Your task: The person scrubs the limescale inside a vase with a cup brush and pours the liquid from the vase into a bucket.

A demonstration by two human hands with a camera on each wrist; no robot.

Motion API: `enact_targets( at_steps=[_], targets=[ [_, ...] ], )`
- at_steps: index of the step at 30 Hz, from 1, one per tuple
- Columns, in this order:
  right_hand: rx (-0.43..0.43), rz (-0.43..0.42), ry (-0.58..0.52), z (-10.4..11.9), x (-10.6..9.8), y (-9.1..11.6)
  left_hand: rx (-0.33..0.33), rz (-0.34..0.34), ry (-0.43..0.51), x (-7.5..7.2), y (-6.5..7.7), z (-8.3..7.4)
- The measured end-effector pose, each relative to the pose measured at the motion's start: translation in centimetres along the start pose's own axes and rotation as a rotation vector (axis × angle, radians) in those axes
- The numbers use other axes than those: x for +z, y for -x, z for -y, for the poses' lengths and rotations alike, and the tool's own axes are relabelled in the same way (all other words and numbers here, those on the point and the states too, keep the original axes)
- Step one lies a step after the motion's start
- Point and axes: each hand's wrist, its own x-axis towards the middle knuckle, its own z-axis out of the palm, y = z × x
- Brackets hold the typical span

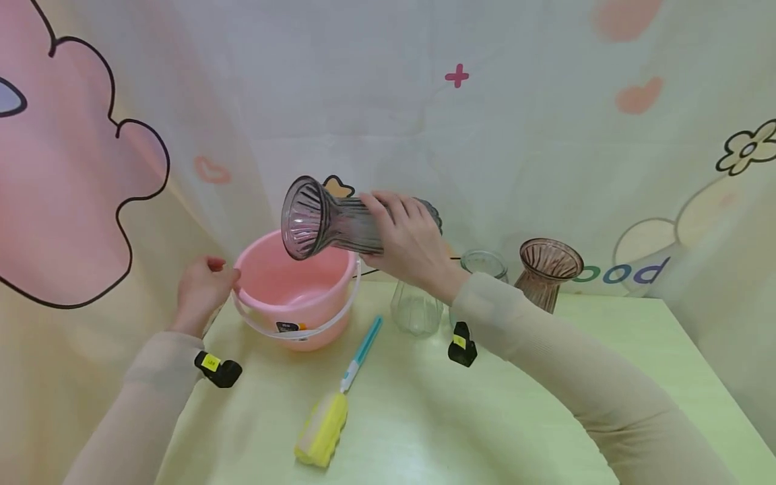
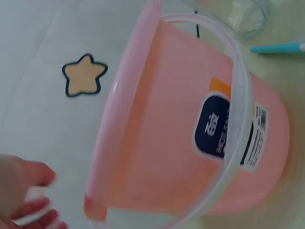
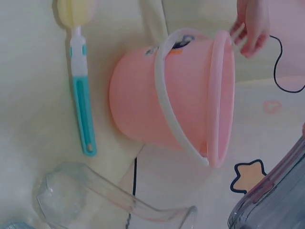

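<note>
My right hand (image 1: 409,239) grips a grey-purple ribbed glass vase (image 1: 354,222) by its body. The vase lies sideways in the air above the right part of a pink bucket (image 1: 285,273), its flared mouth pointing left. In the right wrist view only part of the vase (image 3: 274,198) shows, at the lower right corner. Beside the bucket's left rim is my left hand (image 1: 203,289), fingers loosely bent and holding nothing. The left wrist view shows a small gap between that hand (image 2: 21,191) and the rim.
A bottle brush (image 1: 323,428) with a yellow sponge head and teal handle lies on the pale green table (image 1: 424,417). Behind my right arm stand a clear glass vase (image 1: 418,313), another clear glass vessel (image 1: 483,264) and a brownish ribbed vase (image 1: 548,266). A printed curtain (image 1: 388,101) hangs behind.
</note>
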Motion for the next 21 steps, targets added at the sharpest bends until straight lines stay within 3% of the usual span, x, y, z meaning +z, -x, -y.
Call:
enact_targets(
  at_steps=[2,3,5,8,10,12,14,17,21],
  targets=[
    [0.05,-0.021,-0.049,0.4,-0.3,0.3,0.125,-0.101,-0.031,0.7,0.5,-1.1],
    [0.075,-0.027,-0.076,0.7,-0.5,0.4,0.22,-0.13,-0.018,1.1,0.6,-1.7],
    [0.125,-0.028,-0.125,1.4,-0.9,0.8,0.426,-0.136,0.019,2.3,1.1,-2.9],
    [0.21,0.002,-0.227,2.6,-1.5,1.3,0.703,-0.011,0.124,4.0,1.9,-4.7],
    [0.271,0.047,-0.31,3.4,-2.0,1.6,0.815,0.114,0.185,5.1,2.6,-5.7],
    [0.346,0.096,-0.4,4.1,-2.5,2.0,0.873,0.232,0.241,5.9,3.4,-6.6],
    [0.411,0.141,-0.483,4.6,-2.9,2.5,0.888,0.327,0.282,6.3,4.5,-7.4],
    [0.506,0.198,-0.576,5.1,-3.4,3.6,0.854,0.424,0.315,6.7,6.2,-8.4],
    [0.577,0.252,-0.683,5.1,-3.6,5.9,0.813,0.493,0.324,8.1,7.8,-8.9]
  ],
)
